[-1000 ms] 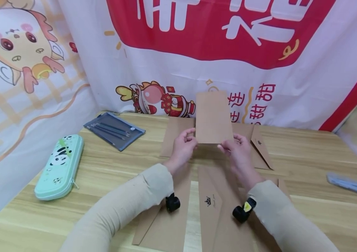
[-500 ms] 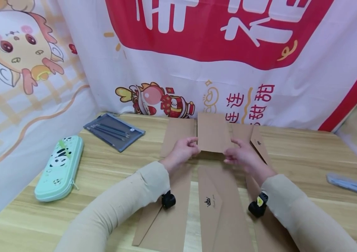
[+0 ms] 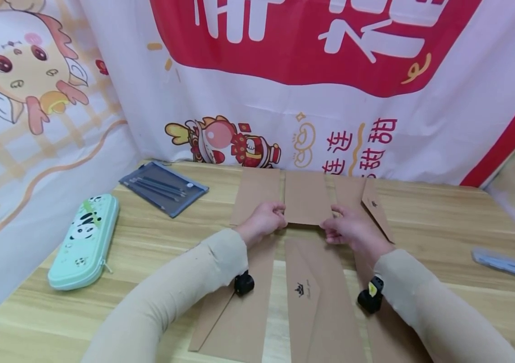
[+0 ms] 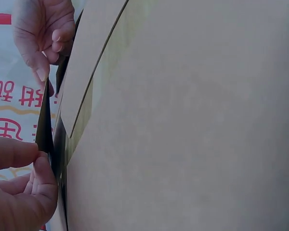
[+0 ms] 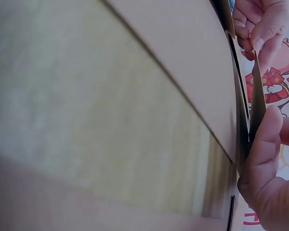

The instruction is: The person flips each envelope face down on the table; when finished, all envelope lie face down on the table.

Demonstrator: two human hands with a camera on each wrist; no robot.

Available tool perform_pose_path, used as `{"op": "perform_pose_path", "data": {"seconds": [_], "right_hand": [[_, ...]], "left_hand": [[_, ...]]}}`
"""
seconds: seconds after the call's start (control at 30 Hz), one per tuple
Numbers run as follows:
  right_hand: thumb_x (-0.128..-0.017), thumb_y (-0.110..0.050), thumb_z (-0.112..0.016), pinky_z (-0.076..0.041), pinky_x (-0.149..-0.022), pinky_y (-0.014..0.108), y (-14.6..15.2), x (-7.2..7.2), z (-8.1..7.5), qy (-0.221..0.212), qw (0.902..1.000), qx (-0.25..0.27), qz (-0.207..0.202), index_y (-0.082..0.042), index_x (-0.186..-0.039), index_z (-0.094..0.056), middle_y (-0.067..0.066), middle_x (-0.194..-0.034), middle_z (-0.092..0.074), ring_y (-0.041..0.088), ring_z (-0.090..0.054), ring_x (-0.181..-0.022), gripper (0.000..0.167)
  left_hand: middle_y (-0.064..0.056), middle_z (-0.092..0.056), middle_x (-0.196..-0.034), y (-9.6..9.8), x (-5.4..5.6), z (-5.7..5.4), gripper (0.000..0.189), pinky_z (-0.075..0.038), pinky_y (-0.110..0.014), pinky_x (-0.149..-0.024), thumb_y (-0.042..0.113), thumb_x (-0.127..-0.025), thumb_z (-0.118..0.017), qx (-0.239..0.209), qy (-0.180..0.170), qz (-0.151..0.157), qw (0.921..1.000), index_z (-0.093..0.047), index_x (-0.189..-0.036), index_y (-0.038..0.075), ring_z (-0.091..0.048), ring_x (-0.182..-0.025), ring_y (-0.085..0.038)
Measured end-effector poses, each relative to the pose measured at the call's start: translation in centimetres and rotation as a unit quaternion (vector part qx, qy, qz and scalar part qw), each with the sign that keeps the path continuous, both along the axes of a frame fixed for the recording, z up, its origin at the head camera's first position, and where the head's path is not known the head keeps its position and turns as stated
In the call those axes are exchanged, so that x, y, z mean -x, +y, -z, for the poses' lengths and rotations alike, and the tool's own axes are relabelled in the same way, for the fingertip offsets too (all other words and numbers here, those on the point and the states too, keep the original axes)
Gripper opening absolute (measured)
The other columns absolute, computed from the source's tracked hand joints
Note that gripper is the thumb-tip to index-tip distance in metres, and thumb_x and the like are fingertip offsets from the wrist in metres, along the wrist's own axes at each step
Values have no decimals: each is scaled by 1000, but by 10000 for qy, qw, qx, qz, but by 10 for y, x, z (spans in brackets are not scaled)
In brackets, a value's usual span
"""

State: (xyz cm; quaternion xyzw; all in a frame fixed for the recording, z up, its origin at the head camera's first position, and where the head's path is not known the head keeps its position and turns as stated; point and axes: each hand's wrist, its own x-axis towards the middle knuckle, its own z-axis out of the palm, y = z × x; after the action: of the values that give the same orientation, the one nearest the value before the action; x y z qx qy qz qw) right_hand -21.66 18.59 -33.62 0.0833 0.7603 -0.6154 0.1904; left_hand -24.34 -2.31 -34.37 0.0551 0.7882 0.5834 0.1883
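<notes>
Both hands hold the near edge of a plain brown kraft envelope (image 3: 306,197) at the back middle of the table. My left hand (image 3: 264,219) pinches its near left corner between thumb and finger, as the left wrist view also shows. At the near right corner, my right hand (image 3: 348,228) pinches the paper. That near edge is slightly above the table, while the far end lies low by the curtain. A similar envelope (image 3: 257,194) lies to its left, and one with a flap (image 3: 359,206) to its right.
In front lie more brown envelopes: a left one (image 3: 248,307), a middle one (image 3: 330,302) with a crown print, and a right one (image 3: 391,322). A mint panda pencil case (image 3: 86,242), a zip pouch (image 3: 164,187) with pencils and a pale blue item (image 3: 509,266) flank them.
The envelope in both hands has come down from a raised, tilted position to nearly flat between the two back envelopes. Both hands have lowered with it, keeping hold of its near corners.
</notes>
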Motion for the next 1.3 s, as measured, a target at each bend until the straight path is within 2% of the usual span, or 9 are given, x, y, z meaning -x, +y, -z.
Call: {"op": "perform_pose_path", "data": {"seconds": [0.2, 0.3, 0.47, 0.63, 0.77, 0.93, 1.07, 1.2, 1.3], "right_hand": [[-90, -4, -52, -49, -50, 21, 1, -2, 0, -193, 9996, -181, -136, -5, -148, 2, 0, -63, -51, 8, -49, -52, 79], [-90, -5, -53, -49, -51, 20, 3, -4, -1, -198, 9994, -201, -200, -3, -148, 3, 0, -65, -52, 8, -49, -54, 80], [-91, -5, -51, -49, -50, 19, 10, -9, -7, -99, 9994, -143, -293, -1, -147, 3, -1, -65, -51, 7, -49, -53, 78], [-91, -6, -51, -49, -49, 19, 22, -16, -15, 273, 9992, -140, -275, -3, -148, -3, -3, -61, -50, 7, -49, -50, 74], [-92, -8, -51, -49, -49, 21, 36, -23, -22, 683, 9971, -115, -308, -4, -148, -3, -4, -60, -49, 5, -49, -50, 74], [-93, -10, -51, -50, -51, 21, 57, -31, -32, 1101, 9935, -122, -258, -2, -148, -5, -5, -63, -48, 5, -48, -53, 72], [-93, -15, -54, -53, -57, 23, 74, -36, -34, 1261, 9919, -24, -168, -6, -144, -22, -5, -69, -52, 6, -51, -60, 61], [-92, -11, -54, -54, -60, 23, 92, -39, -32, 1253, 9891, 771, -76, -23, -116, -54, -5, -75, -61, 8, -56, -65, 26], [-93, -7, -51, -54, -63, 22, 108, -38, -31, 1187, 9823, 1447, -73, -31, -97, -64, -6, -80, -65, 9, -61, -68, 28]], "left_hand": [[-13, -56, -111, -1, -2, -4, 63, -38, -22, -51, -10, -78, -52, 320, -24, 41, 9995, -39, -138, 3, -44, -64, -14], [-13, -59, -104, -1, -5, -9, 62, -42, -24, -53, -7, -80, -54, 436, 24, 114, 9990, -38, -139, 4, -49, -66, -16], [-6, -56, -87, 5, -8, -25, 60, -44, -22, -55, -3, -80, -58, 778, 468, 160, 9957, -40, -137, 4, -48, -61, -13], [-9, -59, -100, 12, -8, -40, 55, -47, -22, -66, 2, -81, -62, 926, 992, 220, 9905, -46, -134, 5, -53, -78, -15], [-15, -60, -107, 25, -12, -45, 52, -49, -25, -77, -1, -80, -62, 613, 1197, 169, 9908, -49, -131, 4, -56, -90, -20], [-17, -61, -108, 49, -16, -43, 49, -49, -22, -81, -6, -79, -60, 110, 1374, 103, 9904, -53, -127, 2, -57, -94, -21], [-16, -61, -112, 68, -20, -37, 48, -50, -21, -83, -5, -80, -59, -247, 1331, 287, 9904, -52, -128, 1, -59, -102, -22], [-15, -58, -119, 83, -23, -30, 50, -50, -25, -87, -6, -82, -59, -732, 999, 440, 9913, -49, -130, 2, -57, -109, -24], [-13, -57, -121, 91, -22, -26, 50, -50, -27, -88, -6, -82, -60, -980, 725, 352, 9919, -50, -130, 3, -56, -109, -23]]}}
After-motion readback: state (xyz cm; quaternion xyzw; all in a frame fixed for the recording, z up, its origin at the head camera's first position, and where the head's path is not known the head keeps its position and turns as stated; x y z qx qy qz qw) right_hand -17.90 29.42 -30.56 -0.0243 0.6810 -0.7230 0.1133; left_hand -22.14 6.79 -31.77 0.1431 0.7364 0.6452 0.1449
